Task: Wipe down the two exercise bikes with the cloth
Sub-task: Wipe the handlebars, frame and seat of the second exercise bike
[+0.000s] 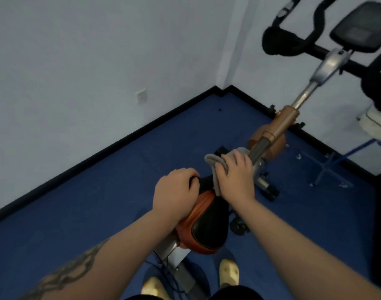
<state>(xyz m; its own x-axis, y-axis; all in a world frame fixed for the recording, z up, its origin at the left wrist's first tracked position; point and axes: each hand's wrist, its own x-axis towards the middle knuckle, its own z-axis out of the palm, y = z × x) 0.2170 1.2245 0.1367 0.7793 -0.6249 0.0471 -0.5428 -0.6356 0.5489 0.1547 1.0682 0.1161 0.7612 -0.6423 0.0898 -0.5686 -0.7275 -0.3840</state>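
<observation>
Blue carpeted floor (98,202) meets pale walls (77,50) at a black skirting. At centre frame, the left hand (174,195) curls over the black-and-orange padded saddle (204,226); the right hand (237,172) presses a grey cloth (213,163) flat against the saddle's nose. Black handlebars (293,37) sit upper right.

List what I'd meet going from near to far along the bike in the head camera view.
Saddle → left hand on its nose → right hand pressing the grey cloth → copper-coloured frame → silver stem → console.

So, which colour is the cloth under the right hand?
Grey: the cloth shows best in the head view, beneath the right hand.
</observation>
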